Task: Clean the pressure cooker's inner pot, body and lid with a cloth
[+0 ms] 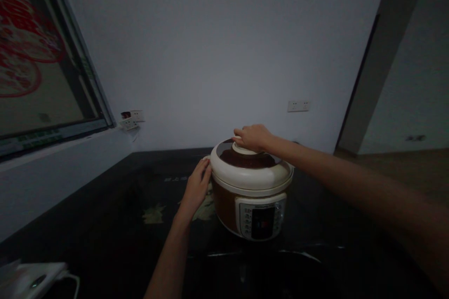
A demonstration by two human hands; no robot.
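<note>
An electric pressure cooker (226, 205) with a brown body, a cream rim and a control panel on its front stands upright on a black glossy table (115, 205). Its round lid (245, 177) sits on top, cream around a dark brown centre. My right hand (253, 138) is closed over the cream handle (242, 149) in the middle of the lid, reaching in from the right. Against the cooker's left side, by the rim and a small cream side handle, rests my left hand (199, 180) with its fingers stretched out. Its fingertips touch the cooker; the far side is hidden.
A white device (38, 280) with a cable lies at the table's near left corner. Wall sockets (298, 106) are behind the cooker, and a plugged adapter (129, 124) hangs further left. A window (45, 56) with red decorations is at the left, a doorway edge at the right.
</note>
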